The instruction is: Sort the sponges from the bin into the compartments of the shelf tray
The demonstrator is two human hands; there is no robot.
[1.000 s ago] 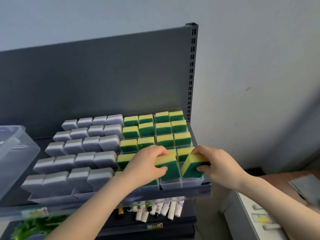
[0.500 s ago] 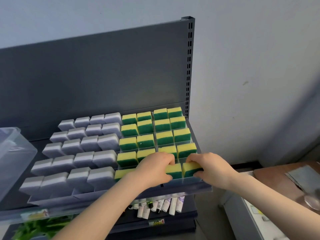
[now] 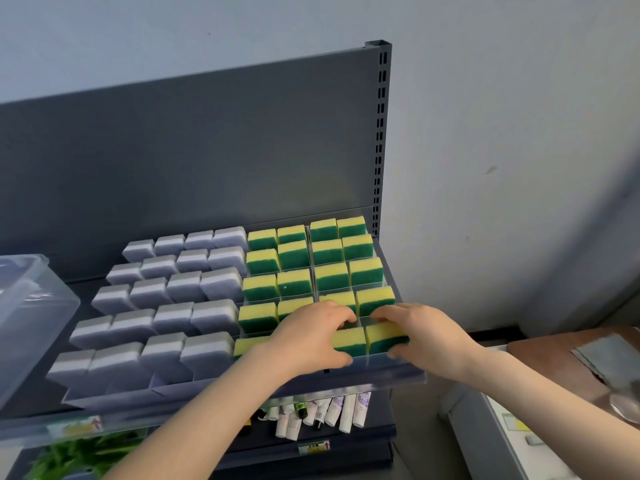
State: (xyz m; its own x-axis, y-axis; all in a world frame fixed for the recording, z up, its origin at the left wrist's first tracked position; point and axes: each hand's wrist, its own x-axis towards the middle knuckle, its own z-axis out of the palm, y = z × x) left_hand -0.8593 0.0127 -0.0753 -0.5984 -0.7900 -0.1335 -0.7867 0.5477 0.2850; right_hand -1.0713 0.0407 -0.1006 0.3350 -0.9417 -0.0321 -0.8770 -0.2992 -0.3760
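The clear shelf tray (image 3: 398,367) holds several grey sponges (image 3: 173,317) in its left compartments and several yellow-green sponges (image 3: 329,275) in its right ones. My left hand (image 3: 308,337) grips a yellow-green sponge (image 3: 349,341) seated in the front row. My right hand (image 3: 426,336) grips the neighbouring yellow-green sponge (image 3: 382,336) in the front right corner compartment, fingers over its top and thumb at its front. Both sponges sit down inside their compartments. The clear bin (image 3: 24,317) stands at the left edge, its inside not visible.
A dark grey back panel (image 3: 207,150) rises behind the tray. Below the tray, a lower shelf holds several tubes (image 3: 322,414) and green leafy items (image 3: 79,452). A brown surface (image 3: 561,365) with a grey sheet lies at the right, above a pale machine (image 3: 502,434).
Both hands carried their yellow-green sponges down from above the front row into the two front right compartments. The sponges went from tilted and raised to seated, with both hands still on them.
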